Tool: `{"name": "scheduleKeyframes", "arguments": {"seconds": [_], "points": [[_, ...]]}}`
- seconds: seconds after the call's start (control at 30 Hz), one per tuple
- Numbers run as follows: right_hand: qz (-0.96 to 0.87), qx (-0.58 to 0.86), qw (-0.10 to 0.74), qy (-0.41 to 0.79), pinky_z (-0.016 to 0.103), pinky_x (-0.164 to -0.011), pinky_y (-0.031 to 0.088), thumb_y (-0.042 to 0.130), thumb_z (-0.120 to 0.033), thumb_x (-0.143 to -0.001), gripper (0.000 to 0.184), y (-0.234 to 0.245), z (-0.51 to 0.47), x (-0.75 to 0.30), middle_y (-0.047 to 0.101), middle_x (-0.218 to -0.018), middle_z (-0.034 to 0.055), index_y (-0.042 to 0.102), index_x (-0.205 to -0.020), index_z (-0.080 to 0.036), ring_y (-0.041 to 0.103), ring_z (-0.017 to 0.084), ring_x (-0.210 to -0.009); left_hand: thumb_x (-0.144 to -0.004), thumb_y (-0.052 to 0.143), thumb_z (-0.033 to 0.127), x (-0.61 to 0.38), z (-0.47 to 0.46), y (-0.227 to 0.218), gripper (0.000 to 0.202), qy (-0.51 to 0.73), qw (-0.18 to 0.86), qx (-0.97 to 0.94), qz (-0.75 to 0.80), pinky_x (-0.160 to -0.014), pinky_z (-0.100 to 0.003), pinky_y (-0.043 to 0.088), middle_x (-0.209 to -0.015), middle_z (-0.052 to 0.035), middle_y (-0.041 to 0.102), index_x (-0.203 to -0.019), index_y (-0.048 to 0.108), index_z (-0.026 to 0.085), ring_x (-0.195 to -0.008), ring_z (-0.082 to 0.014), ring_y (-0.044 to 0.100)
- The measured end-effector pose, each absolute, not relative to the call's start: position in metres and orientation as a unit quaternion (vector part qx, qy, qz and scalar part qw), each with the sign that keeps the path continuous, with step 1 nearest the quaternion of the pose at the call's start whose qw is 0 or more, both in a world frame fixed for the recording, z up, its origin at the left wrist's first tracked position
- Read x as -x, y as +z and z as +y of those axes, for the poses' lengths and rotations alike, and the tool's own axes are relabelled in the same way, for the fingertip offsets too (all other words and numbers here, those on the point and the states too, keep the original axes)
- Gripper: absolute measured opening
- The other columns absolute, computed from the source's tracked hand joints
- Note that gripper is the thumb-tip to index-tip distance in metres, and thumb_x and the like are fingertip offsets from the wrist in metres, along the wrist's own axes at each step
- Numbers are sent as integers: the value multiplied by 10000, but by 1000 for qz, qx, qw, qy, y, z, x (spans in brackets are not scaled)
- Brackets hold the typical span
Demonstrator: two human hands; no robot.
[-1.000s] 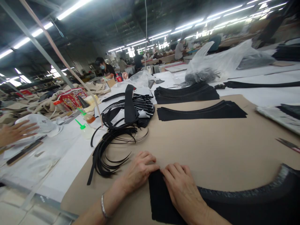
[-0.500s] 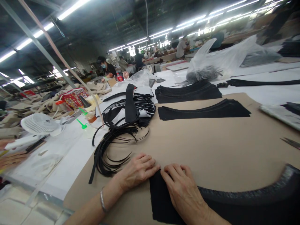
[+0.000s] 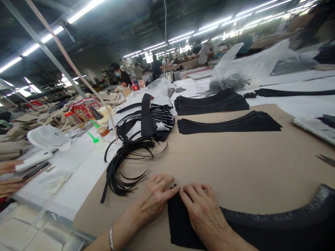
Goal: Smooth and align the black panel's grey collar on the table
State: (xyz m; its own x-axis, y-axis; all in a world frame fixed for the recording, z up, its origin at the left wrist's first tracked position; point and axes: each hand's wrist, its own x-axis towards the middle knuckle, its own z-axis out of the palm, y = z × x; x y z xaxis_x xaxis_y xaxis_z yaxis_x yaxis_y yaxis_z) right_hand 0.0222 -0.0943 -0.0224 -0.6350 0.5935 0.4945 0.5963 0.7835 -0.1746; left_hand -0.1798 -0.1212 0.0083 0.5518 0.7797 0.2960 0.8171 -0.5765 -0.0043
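A curved black piece of sheet material (image 3: 261, 230), its upper edge coated in a shinier band, lies along the bottom right of the head view. My left hand (image 3: 155, 193) pinches its upper left corner between thumb and fingers. Close beside, my right hand (image 3: 202, 205) is closed at the same edge, thumb and fingertips gripping it while the palm covers part of the piece. The fingertips of the two hands nearly touch. A loose bundle of thin black strips (image 3: 115, 177) lies just beyond my left hand.
Stacked black curved pieces (image 3: 227, 124) lie farther back on the tan board (image 3: 235, 164). Scissors (image 3: 326, 160) rest at the right edge. On the left are a white fan (image 3: 47, 137), held by another person's hand (image 3: 10, 166), and green-tipped bottles (image 3: 95, 141). A plastic bag (image 3: 251, 69) stands behind.
My left fingers have shifted slightly at the corner, where a bit of black edge now shows above the thumb. The other person's hand and fan moved slightly right. My right hand stays put.
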Motion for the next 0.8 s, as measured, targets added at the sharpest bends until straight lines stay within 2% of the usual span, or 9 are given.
{"name": "scheduleKeyframes", "arguments": {"seconds": [0.1, 0.23, 0.3, 0.4, 0.5, 0.67, 0.8], "points": [[-905, 332, 267, 1, 391, -850, 296, 573, -4, -748, 316, -23, -95, -22, 635, -935, 47, 608, -1002, -189, 522, 211, -889, -875, 432, 45, 186, -122, 7, 407, -136, 80, 868, -471, -944, -397, 438, -1196, -74, 588, -1182, 604, 248, -1094, -204, 525], [-906, 341, 251, 21, 383, -831, 299, 577, 1, -754, 304, -19, -95, -21, 635, -947, 46, 607, -982, -197, 525, 214, -886, -892, 391, 37, 183, -121, 12, 315, -199, 104, 814, -535, -948, -444, 418, -1175, -91, 597, -974, 653, 194, -1132, -244, 498], [-901, 359, 239, 48, 379, -818, 305, 582, -32, -784, 291, -13, -94, -22, 632, -946, 43, 595, -1018, -204, 529, 218, -882, -912, 376, 52, 168, -123, 16, 310, -255, 55, 802, -537, -923, -417, 435, -1109, -86, 618, -1011, 632, 196, -1076, -222, 525], [-883, 401, 215, 119, 369, -807, 320, 570, -115, -856, 213, -1, -89, -29, 632, -958, 44, 571, -1052, -197, 544, 215, -891, -903, 438, 77, 140, -127, 18, 315, -314, -78, 776, -541, -886, -374, 461, -1040, -60, 637, -1156, 565, 215, -981, -193, 560], [-875, 424, 171, 161, 374, -811, 329, 604, -173, -853, 178, 13, -84, -42, 638, -973, 45, 577, -1026, -200, 557, 229, -924, -844, 498, 58, 123, -130, 15, 399, -284, -144, 761, -565, -886, -402, 453, -1056, -52, 633, -1203, 535, 227, -984, -212, 551], [-872, 443, 80, 191, 393, -823, 327, 668, -173, -778, 190, 30, -77, -55, 658, -968, 49, 601, -954, -198, 573, 256, -933, -785, 487, 16, 118, -125, 17, 402, -207, -163, 776, -572, -897, -423, 406, -1017, -33, 625, -1105, 589, 237, -988, -218, 532], [-865, 444, 45, 231, 363, -789, 333, 670, -173, -759, 142, 33, -70, -54, 674, -897, 39, 634, -893, -197, 591, 238, -881, -758, 506, 8, 118, -118, 26, 363, -158, -162, 779, -585, -918, -434, 352, -954, -4, 625, -993, 629, 256, -989, -209, 531]]}}
